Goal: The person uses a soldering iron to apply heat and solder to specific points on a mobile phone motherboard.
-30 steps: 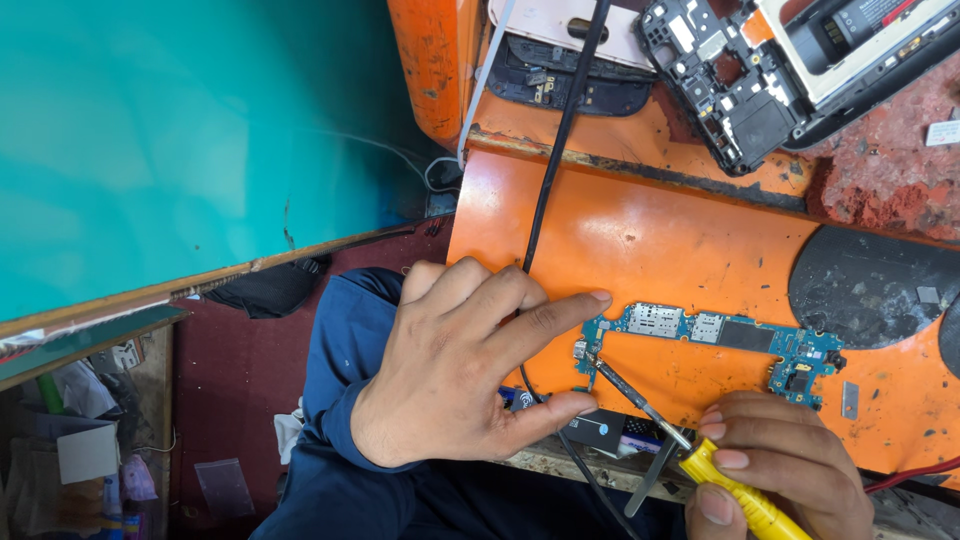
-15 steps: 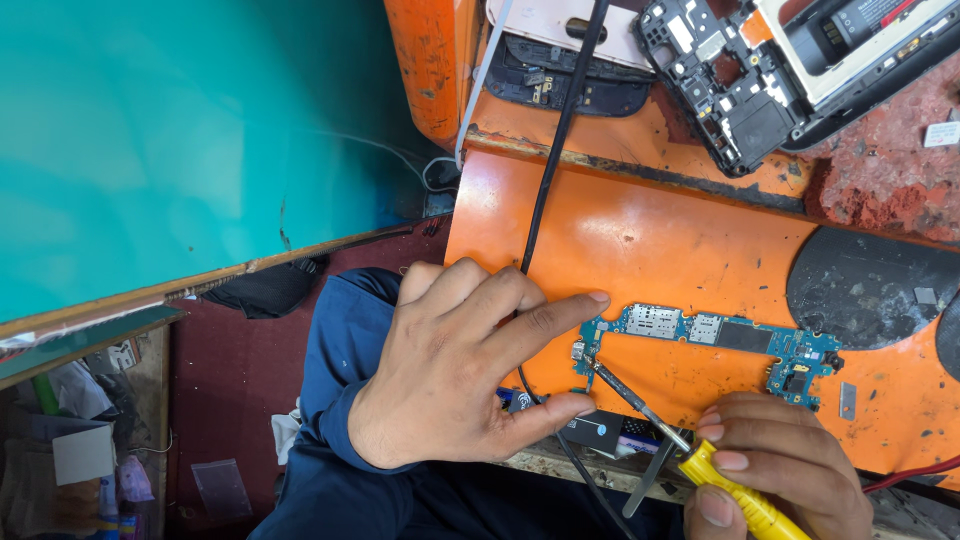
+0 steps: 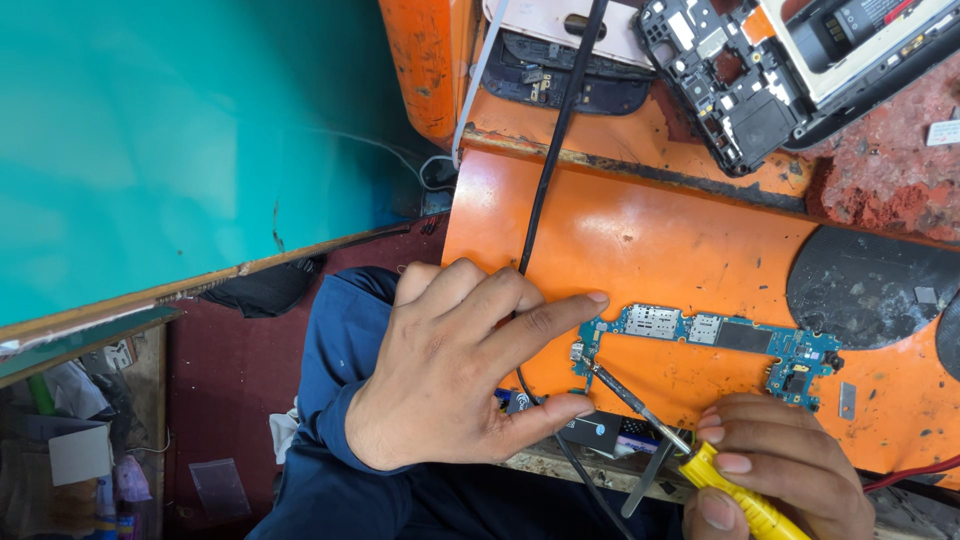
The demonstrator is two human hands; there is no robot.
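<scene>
One blue-green circuit board (image 3: 715, 345) lies flat on the orange worktop (image 3: 650, 240), long side running left to right, near the front edge. Your left hand (image 3: 455, 375) rests on the worktop just left of the board, fingers spread; the forefinger (image 3: 560, 310) reaches to the board's upper left corner and the thumb (image 3: 550, 410) lies along the front edge below it. That grip is loose and grasps nothing. Your right hand (image 3: 780, 465) sits at the front edge below the board, its grip clenched around the yellow handle of a screwdriver (image 3: 690, 450). The thin metal shaft slants up and left, and its tip meets the left end of the board, between your left forefinger and thumb.

A black cable (image 3: 555, 140) runs from the top of the view down the worktop and passes under your left hand. A dark round patch (image 3: 870, 285) marks the worktop to the right of the board. Farther back, on the raised part, lie a black phone frame (image 3: 720, 80) with its insides bare and, left of it, a dark curved cover (image 3: 560, 75). A teal panel (image 3: 190, 140) fills the left side, well apart from the board.
</scene>
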